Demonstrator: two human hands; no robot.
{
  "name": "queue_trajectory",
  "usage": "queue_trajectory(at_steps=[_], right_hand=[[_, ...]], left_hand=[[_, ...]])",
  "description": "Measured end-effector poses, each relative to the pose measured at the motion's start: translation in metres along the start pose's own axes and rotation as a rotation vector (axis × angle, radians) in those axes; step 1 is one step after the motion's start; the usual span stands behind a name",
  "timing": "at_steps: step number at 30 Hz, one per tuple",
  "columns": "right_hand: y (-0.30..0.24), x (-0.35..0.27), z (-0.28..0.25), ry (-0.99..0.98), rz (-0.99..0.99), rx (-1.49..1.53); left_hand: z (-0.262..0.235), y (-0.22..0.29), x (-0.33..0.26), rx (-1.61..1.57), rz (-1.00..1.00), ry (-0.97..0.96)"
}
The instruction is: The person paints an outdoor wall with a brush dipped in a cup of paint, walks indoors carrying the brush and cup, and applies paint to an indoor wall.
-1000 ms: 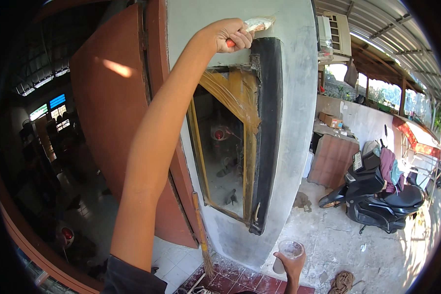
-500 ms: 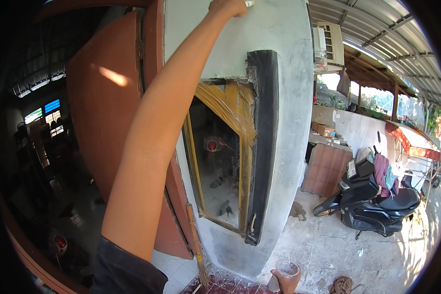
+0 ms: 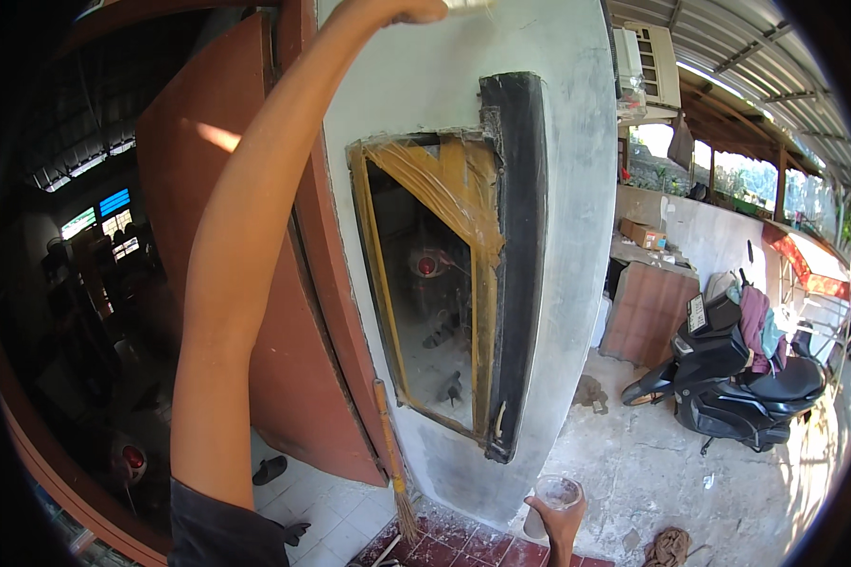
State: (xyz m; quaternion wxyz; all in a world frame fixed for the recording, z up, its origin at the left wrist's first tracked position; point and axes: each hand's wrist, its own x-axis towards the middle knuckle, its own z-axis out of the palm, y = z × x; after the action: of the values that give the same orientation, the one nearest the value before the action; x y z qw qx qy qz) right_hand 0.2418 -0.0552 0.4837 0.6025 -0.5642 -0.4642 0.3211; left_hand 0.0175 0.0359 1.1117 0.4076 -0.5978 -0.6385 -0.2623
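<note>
My left arm reaches straight up along the grey wall [image 3: 567, 189]. My left hand [image 3: 402, 9] is at the top edge of the picture, closed on a pale-handled brush [image 3: 468, 5] that is mostly cut off. Below it a tall black painted strip [image 3: 515, 265] runs down the right side of a yellow-framed glass opening [image 3: 435, 283]. At the bottom, my right hand [image 3: 563, 524] holds a clear plastic cup [image 3: 558, 491] upright near the foot of the wall.
A brown door [image 3: 246, 236] stands open on the left. A broom [image 3: 392, 454] leans at the wall's corner. A dark scooter [image 3: 728, 387] is parked on the concrete to the right, with a brown cabinet [image 3: 648, 312] behind it. An air-conditioning unit [image 3: 648, 61] hangs high up.
My left hand has risen with the brush from the top of the black strip to the upper edge of the picture. The right hand has stayed low with the cup.
</note>
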Motion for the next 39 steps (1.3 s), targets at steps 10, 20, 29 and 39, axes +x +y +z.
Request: queue_trajectory(at_steps=[10,20,29,39], right_hand=[[0.006,0.001,-0.009,0.069,-0.012,-0.1],[0.013,-0.103,-0.06,0.388,0.041,-0.23],[-0.01,-0.236,-0.042,0.528,0.025,-0.026],[-0.042,-0.253,-0.035,0.646,0.063,-0.105]], left_hand=[[0.052,0.039,0.007,-0.09,0.06,0.215],[0.06,0.044,-0.021,-0.093,0.226,0.046],[0.035,-0.016,0.009,-0.272,0.099,0.193],[0.085,0.001,-0.015,-0.33,0.153,0.115]])
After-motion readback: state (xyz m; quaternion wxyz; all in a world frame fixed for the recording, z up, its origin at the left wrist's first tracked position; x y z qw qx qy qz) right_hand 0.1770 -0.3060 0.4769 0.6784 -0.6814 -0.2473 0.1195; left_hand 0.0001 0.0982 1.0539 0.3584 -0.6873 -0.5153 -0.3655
